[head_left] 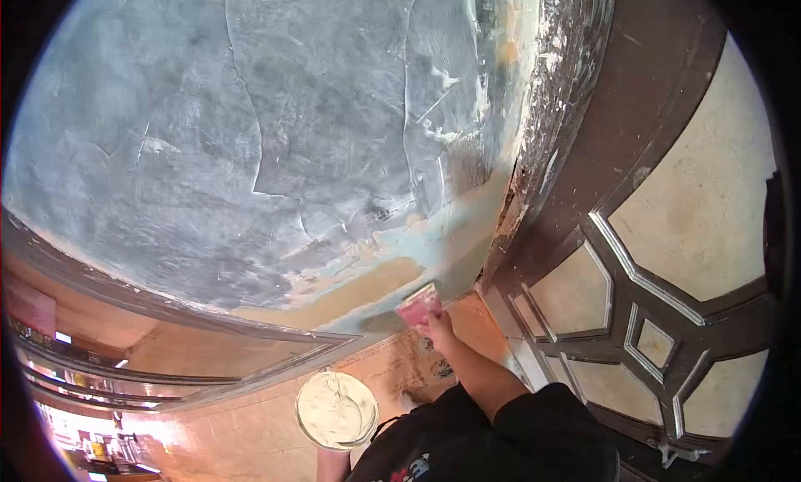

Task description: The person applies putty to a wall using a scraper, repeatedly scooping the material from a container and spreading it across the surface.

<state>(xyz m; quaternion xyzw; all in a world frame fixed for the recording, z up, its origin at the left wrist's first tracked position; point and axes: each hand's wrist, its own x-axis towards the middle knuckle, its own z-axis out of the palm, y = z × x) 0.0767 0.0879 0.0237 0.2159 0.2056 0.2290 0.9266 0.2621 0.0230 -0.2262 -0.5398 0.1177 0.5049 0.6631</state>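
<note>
My right hand (435, 325) is closed round a pink putty spreader (415, 308). Pale filler edges the spreader's far side, which is at the lower part of the patchy blue-grey wall (334, 107); whether it touches cannot be made out. Low on the wall, a smooth tan patch (359, 292) lies left of the spreader. A round tub (302, 424) of creamy white putty (336, 409) is held up at the bottom of the view. My left forearm (333, 465) comes up under this tub, and the hand and fingers are hidden beneath it.
At the right stands a dark brown panelled door (622, 265) with pale inset panels, beside a worn, paint-flecked frame (555, 90). A brown ledge (125, 294) borders the wall at lower left. Below is orange-brown flooring (242, 436), with bright cluttered shapes at the far left.
</note>
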